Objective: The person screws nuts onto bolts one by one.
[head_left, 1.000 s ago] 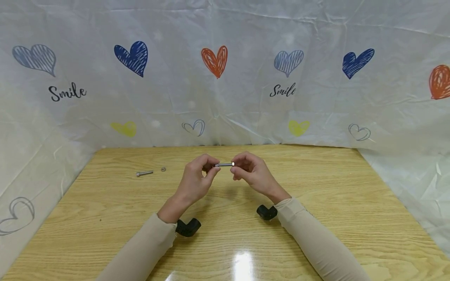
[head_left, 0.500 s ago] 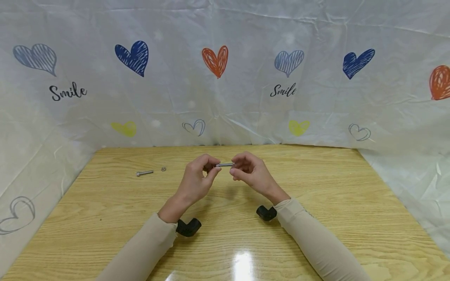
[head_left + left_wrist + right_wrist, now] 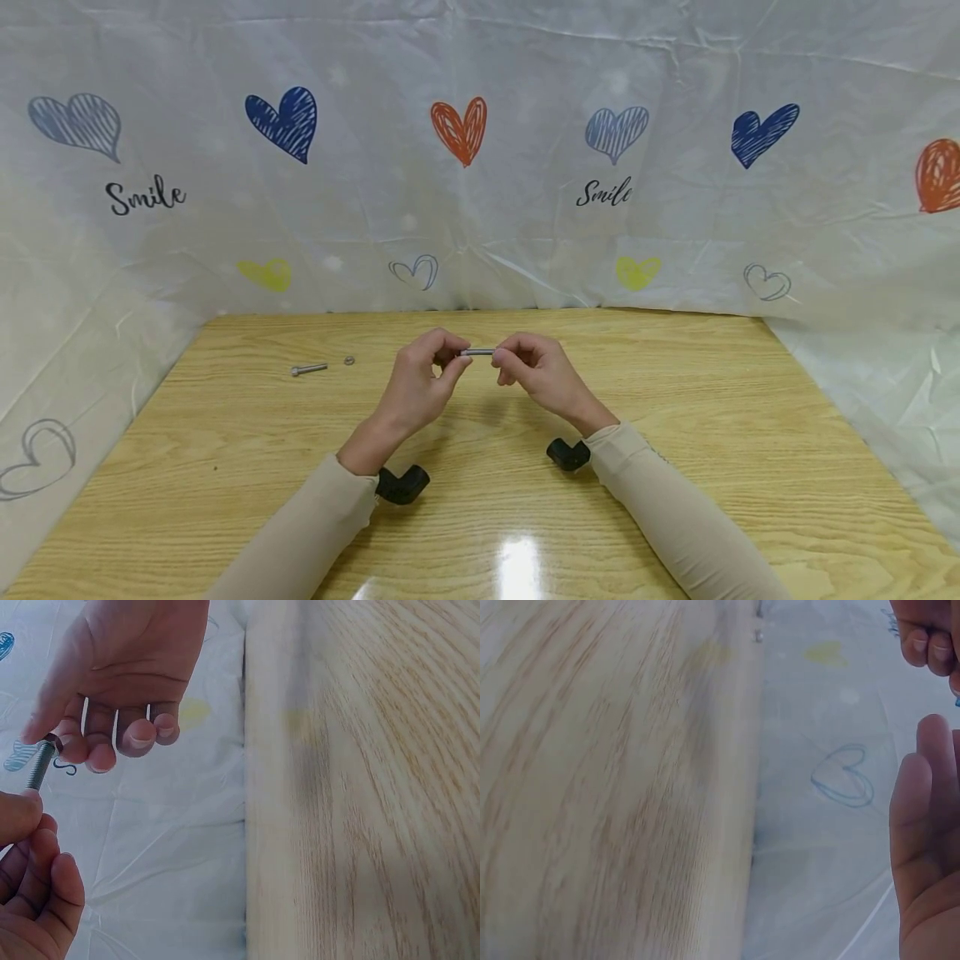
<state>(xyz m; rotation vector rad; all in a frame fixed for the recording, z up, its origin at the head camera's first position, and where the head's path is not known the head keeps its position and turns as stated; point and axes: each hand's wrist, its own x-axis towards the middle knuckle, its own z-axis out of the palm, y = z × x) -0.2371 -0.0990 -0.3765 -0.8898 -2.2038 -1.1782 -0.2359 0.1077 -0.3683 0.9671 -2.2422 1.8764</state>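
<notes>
A silver bolt (image 3: 480,352) is held level between the hands, above the far part of the table. My left hand (image 3: 418,385) pinches it at one end with thumb and forefinger; that end is hidden in the fingers. At the other end, the thumb and forefinger of my right hand (image 3: 547,377) pinch a hex nut (image 3: 53,742). The left wrist view shows threaded shaft between the two hands, with the nut at the shaft's tip. Its other fingers spread loosely. In the right wrist view the bolt is mostly out of frame.
On the wooden table (image 3: 480,500), left of the hands, lie a second bolt (image 3: 309,369) and a loose nut (image 3: 348,361). A white curtain (image 3: 525,233) printed with hearts stands behind the table and along both sides. Black wrist mounts (image 3: 402,485) stick out below the sleeves.
My right thumb and fingers, a little apart at the nut half a second ago, have closed on it and now cover it in the head view. The left hand and bolt stay in place.
</notes>
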